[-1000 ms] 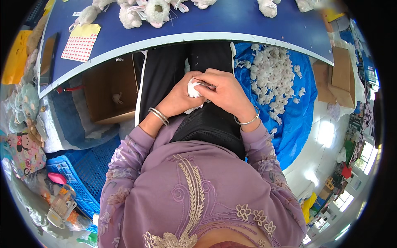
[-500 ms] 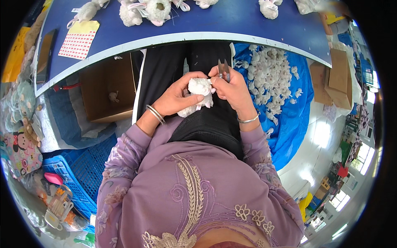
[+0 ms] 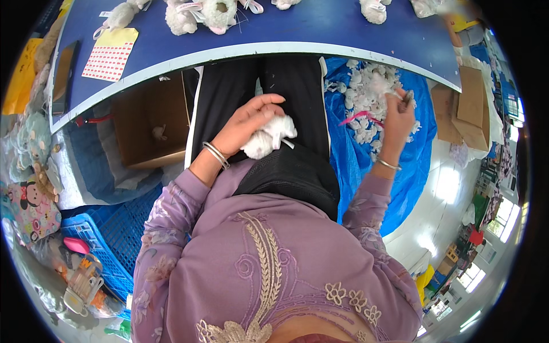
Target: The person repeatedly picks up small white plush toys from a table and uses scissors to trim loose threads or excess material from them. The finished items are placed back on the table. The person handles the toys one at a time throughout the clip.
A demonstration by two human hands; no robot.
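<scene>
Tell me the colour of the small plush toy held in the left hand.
White: the small fluffy plush toy in the left hand shows best in the head view.

Soft-toy workshop, long blue surface across top of frame bearing white plush toys, heap of small white plush pieces on blue sheet at upper right, cardboard boxes, blue crate lower left.

Blue worktop w/ pale curved front edge. On it: white plush toys along far side, yellow sheet + red-dotted sticker sheet at left, dark flat phone-like item nr left end.
</scene>
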